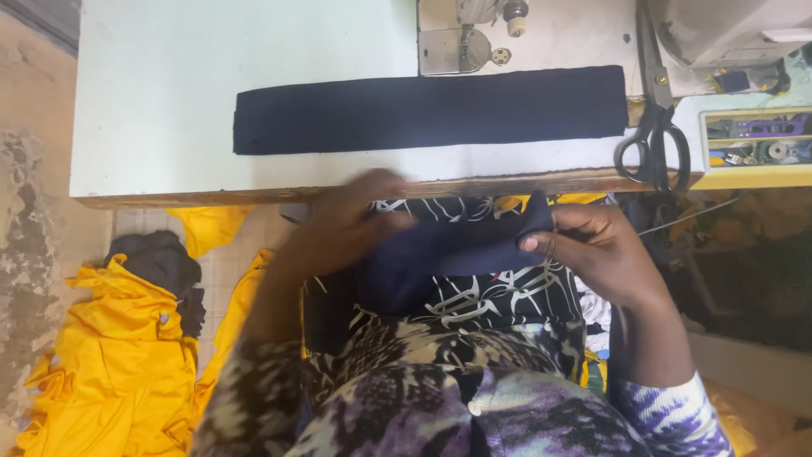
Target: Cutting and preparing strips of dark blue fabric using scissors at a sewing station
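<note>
— What lies at the far left of the frame?
— Crumpled yellow fabric [110, 364], soft and glossy, heaped on the floor at lower left, with a dark bundle [165, 267] on top of it.

— And on the white table [169, 93]?
— A long navy strip [431, 108], flat and rectangular with a matte weave, across the upper middle. Black-handled scissors [653, 148] rest at the table's right edge, and a yellow tray [757, 144] of small parts sits at upper right.

— Where is the cloth being handled?
— A second navy piece [440, 254] sits in the middle of the frame, just below the table edge, over a black-and-white patterned lap.

— How are the hands?
— The left hand [347, 224] is blurred, its fingers curled onto the piece's left end. The right hand [605, 250] pinches the right end between thumb and bent fingers, wrist angled inward.
</note>
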